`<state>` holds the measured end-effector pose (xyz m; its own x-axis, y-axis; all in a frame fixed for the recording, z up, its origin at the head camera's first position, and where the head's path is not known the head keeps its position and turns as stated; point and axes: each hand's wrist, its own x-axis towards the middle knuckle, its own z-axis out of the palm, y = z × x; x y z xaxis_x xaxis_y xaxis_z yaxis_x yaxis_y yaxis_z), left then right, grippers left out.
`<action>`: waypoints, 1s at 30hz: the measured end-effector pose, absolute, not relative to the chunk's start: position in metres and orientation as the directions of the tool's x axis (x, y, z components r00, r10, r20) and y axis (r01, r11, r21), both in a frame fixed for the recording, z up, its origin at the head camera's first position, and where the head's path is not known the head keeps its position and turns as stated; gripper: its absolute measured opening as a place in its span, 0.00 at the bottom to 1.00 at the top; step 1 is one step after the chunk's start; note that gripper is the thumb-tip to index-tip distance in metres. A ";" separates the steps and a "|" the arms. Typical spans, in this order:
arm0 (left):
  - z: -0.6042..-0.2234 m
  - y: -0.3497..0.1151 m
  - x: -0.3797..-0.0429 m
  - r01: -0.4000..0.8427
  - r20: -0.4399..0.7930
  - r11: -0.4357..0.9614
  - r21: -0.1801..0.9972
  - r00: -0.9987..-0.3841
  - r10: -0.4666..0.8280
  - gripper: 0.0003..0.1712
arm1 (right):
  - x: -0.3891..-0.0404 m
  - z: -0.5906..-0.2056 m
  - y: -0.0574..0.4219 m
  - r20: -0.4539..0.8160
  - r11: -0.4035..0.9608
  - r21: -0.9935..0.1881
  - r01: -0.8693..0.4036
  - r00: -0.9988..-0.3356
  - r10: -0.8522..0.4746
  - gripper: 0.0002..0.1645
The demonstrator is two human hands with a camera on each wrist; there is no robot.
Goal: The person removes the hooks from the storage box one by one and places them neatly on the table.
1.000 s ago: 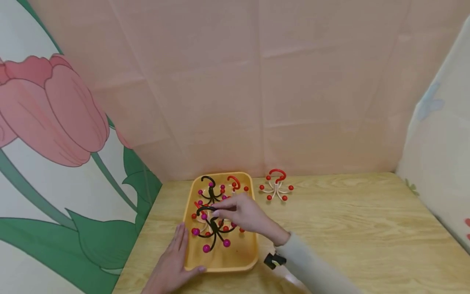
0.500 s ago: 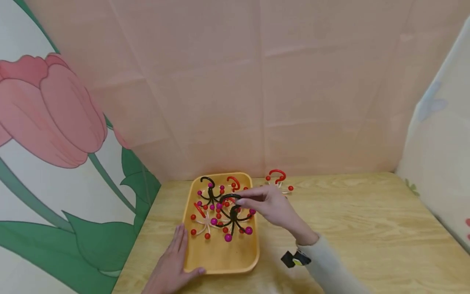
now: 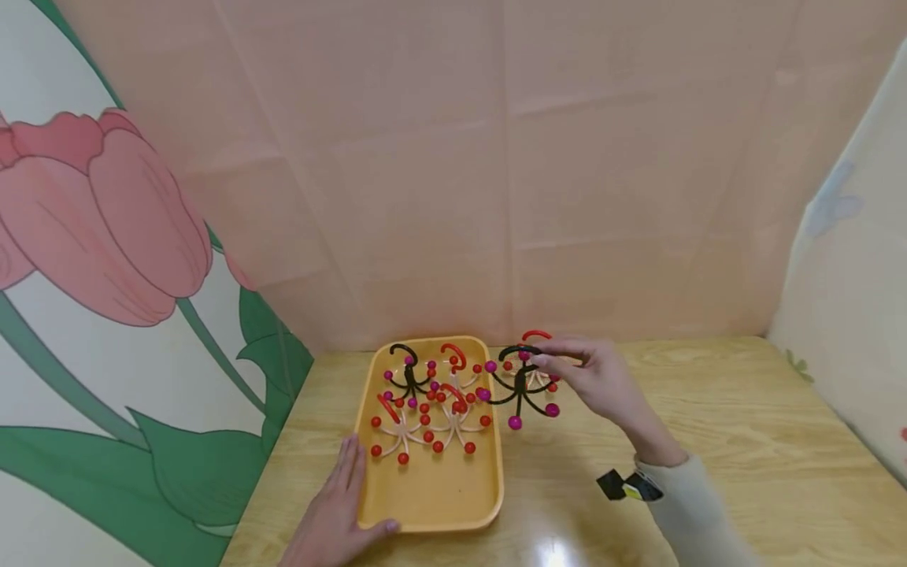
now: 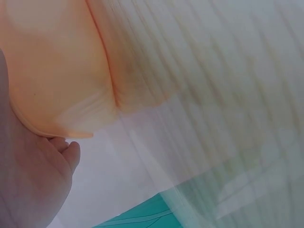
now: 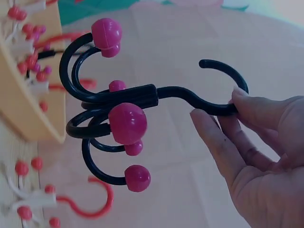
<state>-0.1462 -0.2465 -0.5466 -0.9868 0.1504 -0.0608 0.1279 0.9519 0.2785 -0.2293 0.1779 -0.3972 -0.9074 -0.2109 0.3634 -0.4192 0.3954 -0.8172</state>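
My right hand (image 3: 598, 378) pinches the curved top of a black multi-arm hook (image 5: 126, 97) with magenta ball tips, held above the table right of the tray. Behind it stands a white hook with a red top (image 5: 78, 204), partly hidden in the head view. My left hand (image 3: 336, 504) rests against the near left corner of the yellow tray (image 3: 442, 512), fingers along its side and thumb at its front edge. Inside the tray are another black hook (image 3: 409, 380) at the far left and several white hooks (image 3: 402, 429) with red tops and red balls.
The wood-grain table (image 3: 708, 441) stretches to the right of the tray. A pink cloth backdrop (image 3: 425, 197) rises at the table's far edge. Printed side panels flank it, with a tulip (image 3: 142, 220) on the left one.
The right hand has carried the black hook out of the tray, moving right past its rim to over the table. The left hand stays at the tray's corner.
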 end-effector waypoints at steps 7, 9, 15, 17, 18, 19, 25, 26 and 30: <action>-0.549 -0.246 -0.144 0.083 -0.108 0.956 0.282 -0.987 0.118 0.81 | -0.245 -0.410 0.212 0.352 0.437 -0.814 -0.382 -0.923 -0.152 0.16; -0.549 -0.247 -0.144 0.087 -0.099 0.955 0.283 -0.988 0.119 0.80 | -0.250 -0.412 0.221 0.349 0.441 -0.816 -0.375 -0.926 -0.143 0.17; -0.548 -0.247 -0.146 0.083 -0.086 0.957 0.279 -0.990 0.110 0.81 | -0.266 -0.423 0.242 0.334 0.424 -0.835 -0.350 -0.936 -0.114 0.20; -0.548 -0.247 -0.146 0.080 -0.086 0.958 0.274 -0.990 0.108 0.81 | -0.270 -0.427 0.248 0.326 0.437 -0.834 -0.338 -0.940 -0.104 0.21; -0.548 -0.247 -0.146 0.085 -0.082 0.958 0.274 -0.990 0.112 0.80 | -0.272 -0.429 0.252 0.321 0.445 -0.833 -0.330 -0.942 -0.098 0.21; -0.548 -0.247 -0.146 0.087 -0.080 0.958 0.274 -0.990 0.112 0.80 | -0.274 -0.432 0.255 0.314 0.453 -0.832 -0.320 -0.945 -0.091 0.22; -0.549 -0.247 -0.146 0.101 -0.060 0.957 0.272 -0.991 0.122 0.80 | -0.285 -0.444 0.276 0.263 0.456 -0.852 -0.258 -0.963 -0.053 0.28; -0.549 -0.247 -0.146 0.103 -0.056 0.956 0.273 -0.991 0.123 0.80 | -0.287 -0.446 0.280 0.253 0.451 -0.858 -0.248 -0.966 -0.050 0.29; -0.548 -0.246 -0.145 0.120 -0.045 0.956 0.269 -0.989 0.137 0.79 | -0.294 -0.454 0.297 0.218 0.426 -0.880 -0.209 -0.976 -0.027 0.32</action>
<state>-0.1447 -0.2459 -0.5483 -0.9895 0.1375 -0.0453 0.1205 0.9555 0.2693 -0.2940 0.2974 -0.4537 -0.9756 -0.0274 0.2180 -0.2086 0.4260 -0.8803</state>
